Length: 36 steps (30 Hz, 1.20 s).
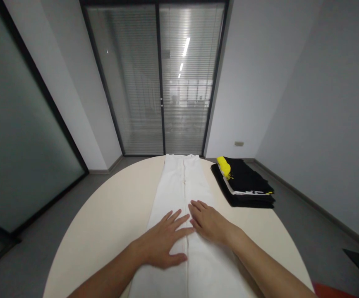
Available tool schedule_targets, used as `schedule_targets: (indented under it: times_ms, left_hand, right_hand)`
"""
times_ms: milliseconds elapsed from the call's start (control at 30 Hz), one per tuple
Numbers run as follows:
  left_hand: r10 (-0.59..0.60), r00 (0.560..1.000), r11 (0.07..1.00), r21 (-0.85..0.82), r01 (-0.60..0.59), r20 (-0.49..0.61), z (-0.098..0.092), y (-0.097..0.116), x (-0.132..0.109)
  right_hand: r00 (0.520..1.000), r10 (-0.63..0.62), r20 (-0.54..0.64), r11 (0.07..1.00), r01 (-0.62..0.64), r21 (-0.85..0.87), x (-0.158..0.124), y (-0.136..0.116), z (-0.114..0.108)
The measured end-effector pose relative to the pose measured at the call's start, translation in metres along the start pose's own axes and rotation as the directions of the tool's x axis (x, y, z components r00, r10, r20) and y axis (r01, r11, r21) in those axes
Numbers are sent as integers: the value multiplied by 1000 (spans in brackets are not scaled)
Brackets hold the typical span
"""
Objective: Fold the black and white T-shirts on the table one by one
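A long white garment lies flat down the middle of the table, with a line like a seam or fold running along its centre. It is narrower at the far end and widens towards me. My left hand rests on its left half, fingers spread, the fingertips reaching the centre line. On the right half lies my right hand, palm down and fingers stretched out, just right of that line. Neither hand grips the cloth. The near end of the garment runs out of view at the bottom.
A pale round table carries everything. At its right edge sits a stack of folded clothes, mostly black with a yellow patch on top. Beyond the far edge are glass doors with blinds. Something red shows at bottom right.
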<state>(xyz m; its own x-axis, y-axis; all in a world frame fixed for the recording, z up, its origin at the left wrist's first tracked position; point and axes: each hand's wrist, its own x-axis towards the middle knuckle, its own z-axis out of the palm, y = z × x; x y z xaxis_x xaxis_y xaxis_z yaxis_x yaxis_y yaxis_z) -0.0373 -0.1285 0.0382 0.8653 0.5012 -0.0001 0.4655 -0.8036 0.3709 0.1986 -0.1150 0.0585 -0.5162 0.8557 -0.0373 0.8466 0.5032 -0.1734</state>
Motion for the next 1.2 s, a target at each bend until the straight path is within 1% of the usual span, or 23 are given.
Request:
schedule_targets:
  times_ms: [67,167,300,367,433,500,600,767,900,1067,1133,1200]
  left_hand:
    - [-16,1000,999,-34,16,-17,-2,-2,-3]
    - [-89,995,994,-73,85,-50,-1,0,-5]
    - [-153,985,983,-112,143,-82,0,6,-4]
    - [-136,986,985,-122,124,-92,-2,6,-5]
    - [-86,991,988,-137,71,-106,-5,2,-8]
    - [-48,992,988,-152,30,-115,-7,-2,-11]
    - [-61,991,986,-161,41,-119,-6,-7,-13]
    - [-98,989,985,-154,81,-108,-4,-5,-12]
    - [-100,989,990,-113,88,-108,-2,-6,-12]
    - [-131,987,987,-110,121,-92,-2,-6,-13]
    - [-128,987,986,-120,116,-95,-1,-6,-13]
    - [-126,987,985,-127,113,-99,-1,-5,-13]
  right_hand:
    - [998,-56,28,998,54,42,-7,-8,-11]
    - [989,-117,90,980,101,169,-9,-12,-21]
    - [982,-182,56,947,159,279,-5,-6,-14]
    - [966,-249,65,920,215,326,-3,-2,-8]
    - [945,-316,86,888,263,377,-2,2,-4]
    - [928,-355,110,864,280,418,-1,4,-1]
    - [918,-367,151,850,265,454,-1,4,1]
    - [928,-321,191,871,209,445,-2,-4,-1]
    - [923,-333,192,868,220,446,-2,-8,-3]
    - [918,-374,130,845,281,455,-2,-10,-4]
    - [914,-380,142,845,281,454,-4,-14,-5]
    - [911,-372,179,857,263,443,-7,-20,-7]
